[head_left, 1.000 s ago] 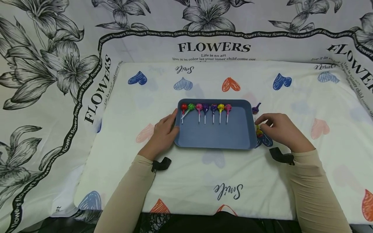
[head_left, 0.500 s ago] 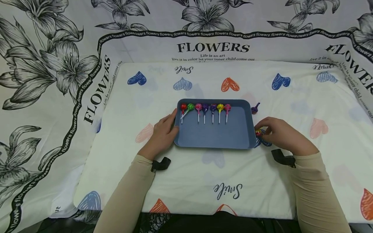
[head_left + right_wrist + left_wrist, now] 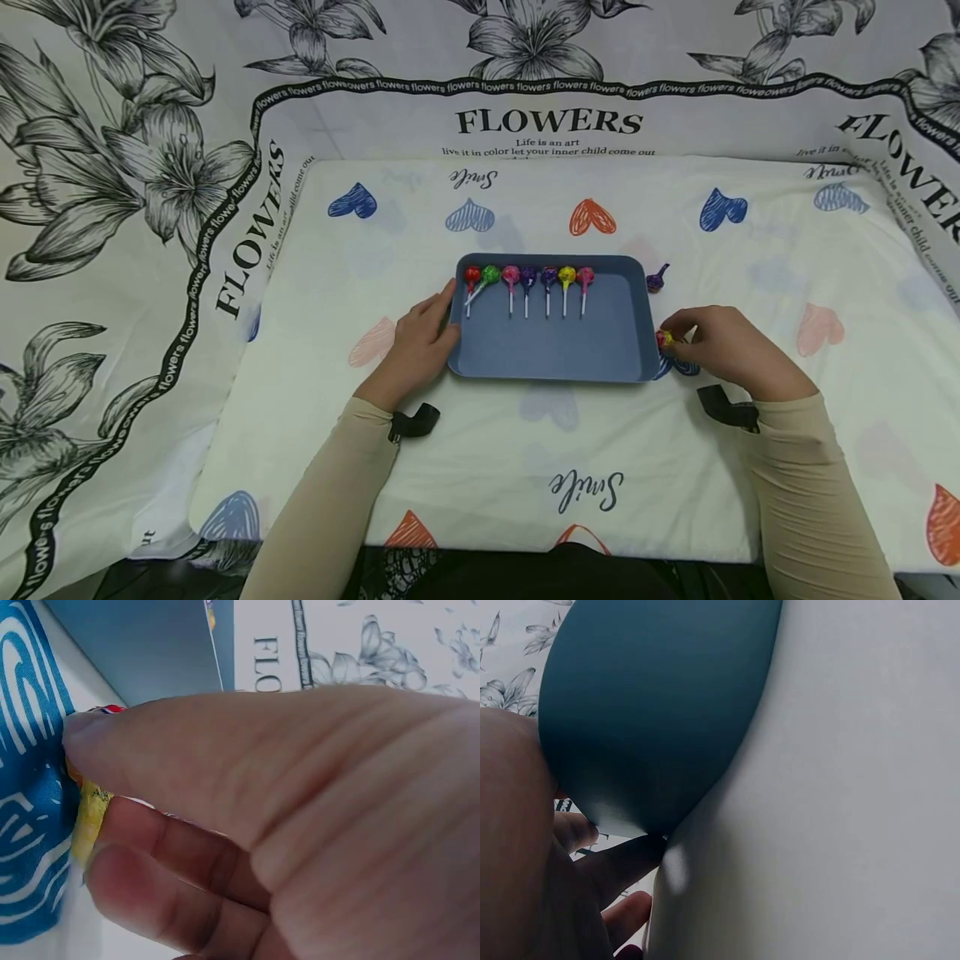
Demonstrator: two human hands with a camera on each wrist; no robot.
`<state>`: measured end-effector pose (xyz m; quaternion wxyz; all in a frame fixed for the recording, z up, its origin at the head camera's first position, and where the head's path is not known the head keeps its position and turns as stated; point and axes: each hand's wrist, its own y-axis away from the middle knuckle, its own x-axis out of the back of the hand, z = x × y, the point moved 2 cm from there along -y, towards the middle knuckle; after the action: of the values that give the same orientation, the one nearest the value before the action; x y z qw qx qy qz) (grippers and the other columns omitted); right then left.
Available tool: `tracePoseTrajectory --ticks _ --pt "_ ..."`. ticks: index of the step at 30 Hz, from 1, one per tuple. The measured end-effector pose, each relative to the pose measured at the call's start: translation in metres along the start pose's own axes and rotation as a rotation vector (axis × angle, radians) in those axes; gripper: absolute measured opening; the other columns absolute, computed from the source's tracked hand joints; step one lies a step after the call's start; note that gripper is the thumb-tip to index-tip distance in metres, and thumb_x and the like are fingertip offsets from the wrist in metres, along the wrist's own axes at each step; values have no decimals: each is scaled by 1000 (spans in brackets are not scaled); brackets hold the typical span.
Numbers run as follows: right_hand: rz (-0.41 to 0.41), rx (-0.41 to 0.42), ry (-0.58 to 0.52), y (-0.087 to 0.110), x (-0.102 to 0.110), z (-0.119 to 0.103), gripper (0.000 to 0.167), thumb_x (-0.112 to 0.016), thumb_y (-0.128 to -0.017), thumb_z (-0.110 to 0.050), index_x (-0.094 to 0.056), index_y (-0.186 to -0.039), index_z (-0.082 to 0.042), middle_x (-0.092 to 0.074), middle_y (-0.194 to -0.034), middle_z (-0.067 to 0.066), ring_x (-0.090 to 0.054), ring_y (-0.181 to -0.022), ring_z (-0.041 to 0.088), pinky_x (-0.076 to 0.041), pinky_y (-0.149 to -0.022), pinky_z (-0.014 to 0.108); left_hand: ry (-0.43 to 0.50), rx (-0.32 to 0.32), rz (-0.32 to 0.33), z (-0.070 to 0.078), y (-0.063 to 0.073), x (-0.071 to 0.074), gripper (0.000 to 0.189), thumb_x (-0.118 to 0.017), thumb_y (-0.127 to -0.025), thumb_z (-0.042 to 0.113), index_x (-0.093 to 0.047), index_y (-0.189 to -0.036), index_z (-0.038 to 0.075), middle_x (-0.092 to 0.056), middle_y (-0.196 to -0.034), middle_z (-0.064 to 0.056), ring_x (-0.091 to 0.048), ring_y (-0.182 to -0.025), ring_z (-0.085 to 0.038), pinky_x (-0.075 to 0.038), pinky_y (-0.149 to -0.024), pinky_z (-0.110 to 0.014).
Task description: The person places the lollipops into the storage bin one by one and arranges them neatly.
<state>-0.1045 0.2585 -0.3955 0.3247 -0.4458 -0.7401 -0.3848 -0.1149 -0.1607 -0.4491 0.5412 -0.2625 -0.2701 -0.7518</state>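
Note:
A blue tray (image 3: 555, 350) lies in the middle of the heart-print cloth, with a row of several lollipops (image 3: 528, 277) along its far side. My left hand (image 3: 420, 342) holds the tray's left rim, thumb on the edge and fingers (image 3: 622, 862) at the underside of the tray (image 3: 652, 697). Just right of the tray, my right hand (image 3: 720, 343) pinches a red-and-yellow wrapped lollipop (image 3: 664, 338) on the cloth. In the right wrist view the thumb and fingers (image 3: 300, 810) close on its yellow wrapper (image 3: 90, 814). Its stick is hidden.
A purple lollipop (image 3: 657, 281) lies on the cloth outside the tray's far right corner. A black-and-white flower-print sheet (image 3: 150, 167) surrounds the cloth on the left, back and right. The cloth's front edge (image 3: 480, 550) is close to my body.
My right hand has slid a little toward me and closed its fingers on the red-and-yellow lollipop beside the tray. The left hand and tray have stayed still.

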Motion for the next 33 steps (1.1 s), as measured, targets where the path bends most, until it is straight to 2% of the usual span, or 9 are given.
tracePoseTrajectory --ticks 5,12,19,27,33 --pt "24 -52 10 0 0 1 29 -74 -96 -22 -78 -114 1 -75 -99 13 -67 -86 26 -54 -72 40 -1 1 6 -1 0 0 69 -42 -107 34 -15 -170 32 -29 -172 -9 -18 -159 -36 -12 -125 -64" --pt "151 -98 42 5 7 -1 39 -75 -95 -38 -81 -109 -2 -78 -95 10 -68 -90 30 -50 -70 39 -8 -7 3 -1 0 0 69 -41 -107 34 -15 -170 32 -30 -172 -10 -20 -159 -35 -11 -126 -63" --pt "245 -129 36 5 12 -6 49 -70 -96 -52 -82 -107 -6 -79 -97 9 -68 -91 29 -48 -64 37 -25 -7 4 -2 -1 1 69 -41 -107 34 -13 -170 33 -30 -172 -10 -19 -159 -35 -12 -126 -63" --pt "295 -126 36 -5 18 -18 53 -67 -97 -52 -81 -103 -1 -78 -97 18 -67 -87 33 -47 -59 35 -25 -13 7 -4 0 0 69 -41 -107 32 -14 -170 32 -31 -171 -10 -21 -159 -34 -12 -126 -62" --pt "305 -111 10 -14 19 -34 48 -70 -97 -47 -81 -101 -1 -77 -95 17 -68 -83 32 -49 -60 38 -16 -13 8 -4 -1 -1 69 -41 -107 32 -13 -170 33 -31 -171 -10 -20 -159 -34 -12 -126 -63"
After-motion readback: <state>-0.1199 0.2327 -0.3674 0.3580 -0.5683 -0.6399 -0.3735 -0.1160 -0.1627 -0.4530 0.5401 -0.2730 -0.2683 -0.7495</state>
